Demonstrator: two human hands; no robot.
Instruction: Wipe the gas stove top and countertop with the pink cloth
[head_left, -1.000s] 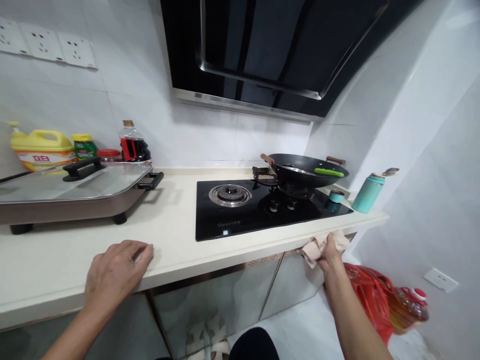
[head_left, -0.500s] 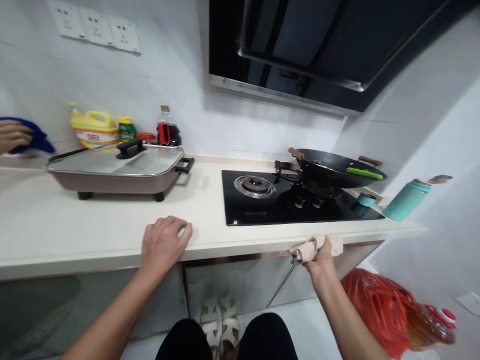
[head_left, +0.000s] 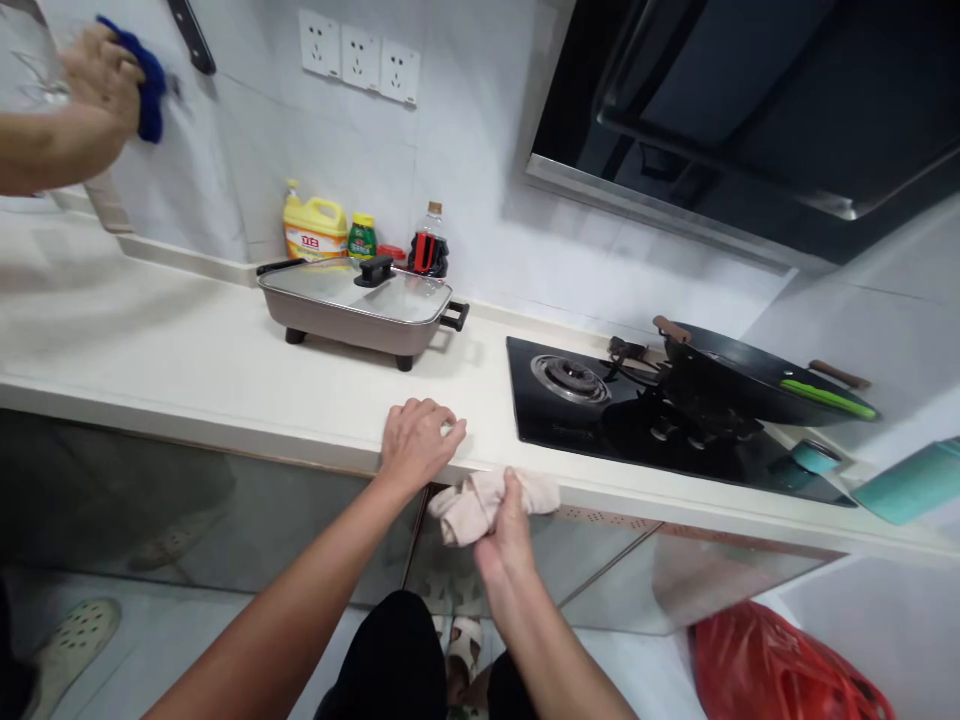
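Observation:
My left hand rests on the counter near its front edge. It holds nothing, with the thumb apart from the slightly bent fingers. My right hand grips a bunched, pale pink cloth against the counter's front edge, just right of my left hand. Behind my left hand stands an electric pan with a glass lid. To the right is a black gas stove, and a dark wok sits on its right burner with a green-handled utensil across the rim.
Another person's hand holds a blue cloth to the wall. A yellow jug, a green bottle and a dark sauce bottle stand behind the pan. A range hood overhangs the stove. On the floor lies a red bag.
My right hand has slid left along the counter edge with the cloth, close to my left hand. The view has turned left. The other person's blue cloth is higher on the wall.

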